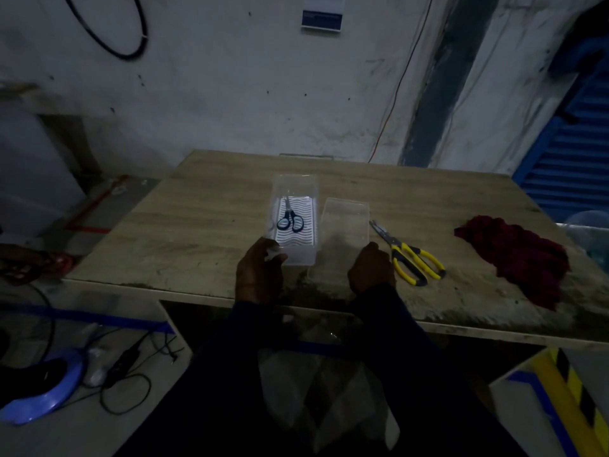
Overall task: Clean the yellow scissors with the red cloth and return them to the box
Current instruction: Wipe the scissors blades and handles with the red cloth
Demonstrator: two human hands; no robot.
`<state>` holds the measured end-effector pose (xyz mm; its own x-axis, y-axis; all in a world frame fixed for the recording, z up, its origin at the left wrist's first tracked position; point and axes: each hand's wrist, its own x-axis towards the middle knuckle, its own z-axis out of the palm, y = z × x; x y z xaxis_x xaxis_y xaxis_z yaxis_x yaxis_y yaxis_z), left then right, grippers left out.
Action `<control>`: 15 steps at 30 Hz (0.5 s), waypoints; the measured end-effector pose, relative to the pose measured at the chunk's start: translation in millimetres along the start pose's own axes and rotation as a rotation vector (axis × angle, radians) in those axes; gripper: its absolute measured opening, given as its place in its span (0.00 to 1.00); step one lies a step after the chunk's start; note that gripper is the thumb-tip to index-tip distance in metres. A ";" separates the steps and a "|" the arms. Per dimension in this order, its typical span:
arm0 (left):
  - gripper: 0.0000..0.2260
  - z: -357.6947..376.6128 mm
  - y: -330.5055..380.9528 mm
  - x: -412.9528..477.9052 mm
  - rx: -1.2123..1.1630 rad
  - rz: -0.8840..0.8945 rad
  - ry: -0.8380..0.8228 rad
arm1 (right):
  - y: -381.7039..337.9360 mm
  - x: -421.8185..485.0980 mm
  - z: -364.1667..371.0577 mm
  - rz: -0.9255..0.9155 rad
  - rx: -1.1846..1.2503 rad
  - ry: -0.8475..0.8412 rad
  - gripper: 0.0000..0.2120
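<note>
The yellow scissors (408, 255) lie flat on the wooden table (204, 222), blades pointing away, just right of my right hand (371, 268). The red cloth (517, 258) is crumpled near the table's right edge. A clear plastic box (313, 192) stands at the middle with small blue-handled scissors (290, 220) inside. Its clear lid (346, 232) lies beside it on the right. My left hand (260, 272) grips the box's near left corner. My right hand is curled at the lid's near edge; whether it grips the lid is unclear.
A wall runs behind the table, with an orange wire (395, 97) hanging down it. A blue shutter (573, 150) stands at the right. On the floor to the left lie cables (128, 367) and a blue round object (49, 390).
</note>
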<state>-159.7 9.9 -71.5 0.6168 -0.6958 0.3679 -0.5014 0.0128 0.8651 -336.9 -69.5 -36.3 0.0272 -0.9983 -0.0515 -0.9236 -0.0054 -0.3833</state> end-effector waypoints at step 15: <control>0.11 -37.5 -9.1 7.6 -0.025 -0.072 0.002 | -49.3 -2.9 22.5 -0.229 0.138 -0.106 0.12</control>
<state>-127.7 31.4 -63.8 0.6518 -0.6942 0.3053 -0.4407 -0.0192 0.8974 -282.9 -65.0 -38.0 0.2753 -0.9604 -0.0422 -0.8283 -0.2147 -0.5174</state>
